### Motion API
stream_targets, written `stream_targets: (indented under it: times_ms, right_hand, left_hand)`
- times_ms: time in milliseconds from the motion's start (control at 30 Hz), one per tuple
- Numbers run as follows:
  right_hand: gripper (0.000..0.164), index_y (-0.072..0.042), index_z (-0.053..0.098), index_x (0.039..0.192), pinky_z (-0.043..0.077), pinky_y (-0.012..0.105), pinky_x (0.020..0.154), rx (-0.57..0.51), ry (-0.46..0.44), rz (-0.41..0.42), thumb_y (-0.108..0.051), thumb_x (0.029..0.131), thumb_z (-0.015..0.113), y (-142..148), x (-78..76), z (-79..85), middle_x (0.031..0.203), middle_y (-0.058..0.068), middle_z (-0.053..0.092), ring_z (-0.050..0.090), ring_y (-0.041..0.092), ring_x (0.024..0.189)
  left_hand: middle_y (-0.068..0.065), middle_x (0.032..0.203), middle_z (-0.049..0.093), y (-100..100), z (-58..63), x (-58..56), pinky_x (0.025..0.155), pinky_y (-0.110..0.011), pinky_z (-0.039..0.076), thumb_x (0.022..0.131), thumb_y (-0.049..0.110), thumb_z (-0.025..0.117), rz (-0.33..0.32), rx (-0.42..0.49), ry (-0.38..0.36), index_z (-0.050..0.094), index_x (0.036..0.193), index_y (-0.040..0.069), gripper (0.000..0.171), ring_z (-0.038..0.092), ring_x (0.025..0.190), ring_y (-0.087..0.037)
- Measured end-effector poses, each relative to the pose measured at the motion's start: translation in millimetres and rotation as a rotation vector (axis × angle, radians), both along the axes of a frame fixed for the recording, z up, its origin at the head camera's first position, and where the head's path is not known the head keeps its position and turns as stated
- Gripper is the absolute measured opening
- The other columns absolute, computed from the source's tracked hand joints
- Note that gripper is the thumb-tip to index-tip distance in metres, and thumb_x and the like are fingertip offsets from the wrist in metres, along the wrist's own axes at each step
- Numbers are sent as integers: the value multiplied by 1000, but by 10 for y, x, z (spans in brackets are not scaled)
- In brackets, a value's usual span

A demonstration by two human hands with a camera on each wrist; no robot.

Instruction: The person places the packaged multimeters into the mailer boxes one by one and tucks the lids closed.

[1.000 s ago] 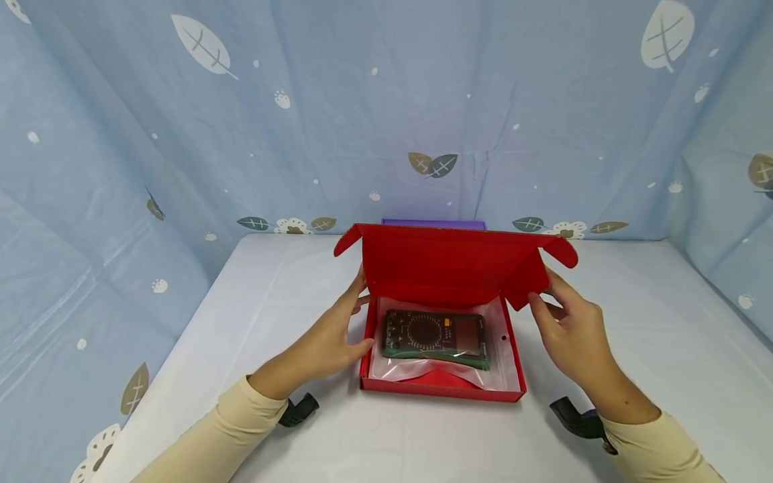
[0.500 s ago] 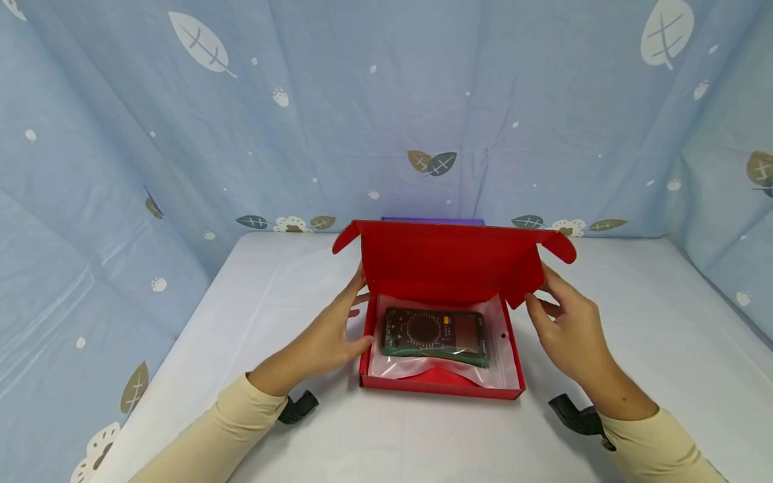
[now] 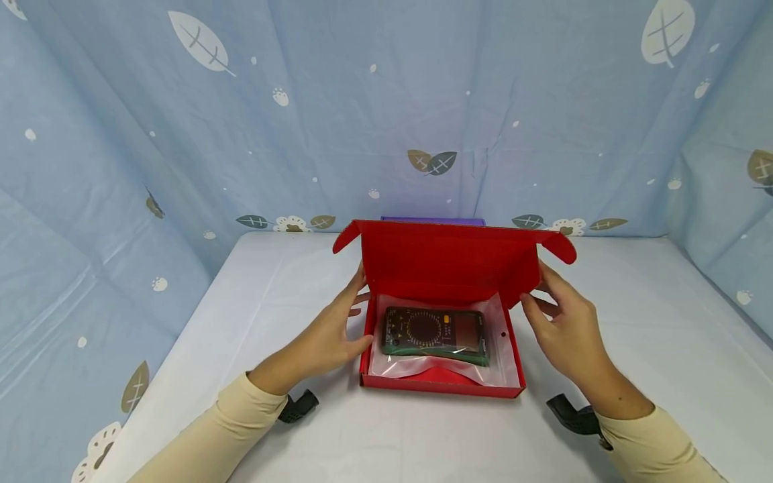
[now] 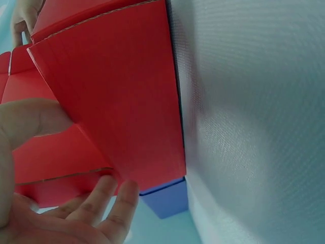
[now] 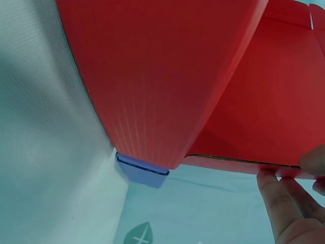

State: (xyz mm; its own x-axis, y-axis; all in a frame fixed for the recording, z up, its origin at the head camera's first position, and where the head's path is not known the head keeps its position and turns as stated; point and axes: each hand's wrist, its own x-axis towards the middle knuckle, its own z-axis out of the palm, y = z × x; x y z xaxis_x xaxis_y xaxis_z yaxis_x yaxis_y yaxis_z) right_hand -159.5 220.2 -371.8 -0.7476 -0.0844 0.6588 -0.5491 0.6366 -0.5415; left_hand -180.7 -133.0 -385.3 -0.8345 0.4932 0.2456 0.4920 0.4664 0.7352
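A red cardboard box [image 3: 443, 387] lies with its lid [image 3: 449, 261] raised and leaning back. Inside, a dark multimeter [image 3: 423, 329] with a green edge sits in a clear plastic bag [image 3: 496, 359]. My left hand [image 3: 331, 337] spreads beside the box's left side; its thumb touches the side wall and its fingers, fairly straight, reach the lid's left edge, as the left wrist view shows. At the other end my right hand [image 3: 568, 322] pinches the lid's right side flap [image 3: 523, 282], thumb on the inner side and fingers [image 5: 277, 195] outside.
A blue-purple box [image 3: 431, 221] stands behind the lid, mostly hidden. A white cloth [image 3: 417, 443] covers the table, and a patterned blue curtain [image 3: 386, 107] hangs at the back and sides. Black devices [image 3: 298, 406] show at both wrists.
The lid's right side flap has swung slightly inward, with my right hand shifting a little left along with it. My left hand and the bagged multimeter stay practically in place.
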Motion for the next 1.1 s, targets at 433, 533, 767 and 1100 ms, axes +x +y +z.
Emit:
stream_targets:
  times_ms: [433, 533, 767, 1100]
  right_hand:
    - [85, -12, 40, 154, 44, 3, 83, -11, -24, 41, 18, 80, 70, 36, -14, 11, 136, 23, 59, 50, -18, 113]
    - [86, -11, 40, 154, 44, 3, 83, -6, -24, 44, 19, 79, 70, 41, -14, 12, 135, 23, 59, 49, -19, 113]
    - [83, -6, 42, 152, 44, 3, 84, -5, -27, 48, 18, 78, 72, 38, -14, 27, 133, 23, 59, 51, -15, 111]
    - [85, -6, 42, 151, 42, 2, 85, 0, -24, 59, 18, 75, 75, 43, -13, 23, 130, 23, 60, 49, -17, 110]
  left_hand:
    - [-10, 163, 29, 4, -16, 3, 108, -48, 45, 81, -5, 75, -8, 32, -23, -9, 160, 34, 122, 44, 142, -34]
    - [-9, 164, 28, 5, -19, 4, 109, -48, 45, 82, -5, 75, -11, 36, -29, -9, 160, 34, 121, 43, 143, -35]
    - [-9, 163, 29, -1, -10, 3, 109, -49, 45, 82, -5, 75, 4, 39, -46, -8, 159, 36, 121, 44, 143, -34]
    - [-12, 162, 31, -11, -23, -14, 108, -50, 45, 82, -6, 75, 9, 47, -70, -6, 159, 39, 121, 46, 141, -34]
